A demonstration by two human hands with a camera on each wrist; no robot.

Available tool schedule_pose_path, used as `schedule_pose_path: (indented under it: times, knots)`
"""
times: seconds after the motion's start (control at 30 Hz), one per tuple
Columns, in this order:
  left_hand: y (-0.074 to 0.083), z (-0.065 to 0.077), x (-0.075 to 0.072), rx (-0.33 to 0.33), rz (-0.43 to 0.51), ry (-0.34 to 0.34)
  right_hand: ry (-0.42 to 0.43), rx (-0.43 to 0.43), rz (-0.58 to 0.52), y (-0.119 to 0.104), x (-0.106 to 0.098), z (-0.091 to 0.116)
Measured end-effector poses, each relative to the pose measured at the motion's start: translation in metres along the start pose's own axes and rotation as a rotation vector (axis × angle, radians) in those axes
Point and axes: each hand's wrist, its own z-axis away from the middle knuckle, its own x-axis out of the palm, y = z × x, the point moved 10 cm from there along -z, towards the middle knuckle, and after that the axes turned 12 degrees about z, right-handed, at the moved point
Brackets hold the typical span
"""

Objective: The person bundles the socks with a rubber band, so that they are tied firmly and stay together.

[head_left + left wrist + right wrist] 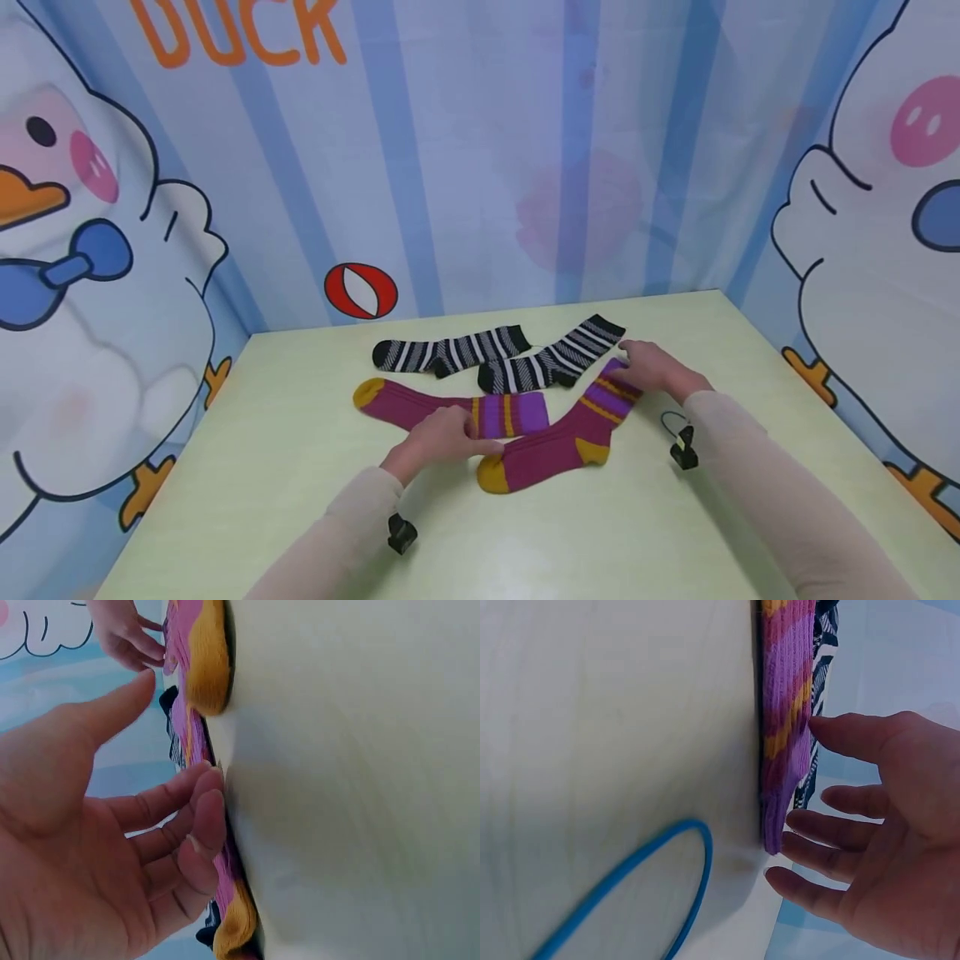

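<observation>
Left hand (441, 435), right hand (654, 369): both loosely spread at maroon socks (542, 463)
I see thumbs (851, 736) near one sock's mustard toe (492, 477) and purple-banded cuff (609, 402), black-and-white striped socks (486, 349) behind.

Maroon socks (553, 454) with yellow and purple bands; black socks (551, 367), white-striped; yellowish table (555, 546)

The word "DUCK" (246, 32) can be read easily enough in the head view, printed in big chunky orange capitals, up high toward the left on the blue-striped backdrop (480, 167), with the tops kinda cut off.
</observation>
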Motion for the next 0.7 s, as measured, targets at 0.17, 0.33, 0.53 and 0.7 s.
schedule_pose_path:
  times: [0.17,0.33,0.53,0.7]
  knots:
    - [0.011,0.006,0.01,0.038,-0.01,-0.009,0.046,-0.003,0.023,0.002,-0.001,-0.001]
    - [0.009,0.01,0.013,0.05,-0.05,-0.013,0.064,-0.011,0.01,-0.004,0.002,-0.005]
    - [0.016,0.009,0.019,0.113,0.0,-0.054,0.057,0.057,-0.003,0.009,0.005,-0.006]
    - [0.021,0.009,0.023,0.123,0.026,-0.068,0.069,0.067,-0.027,0.015,0.003,-0.004]
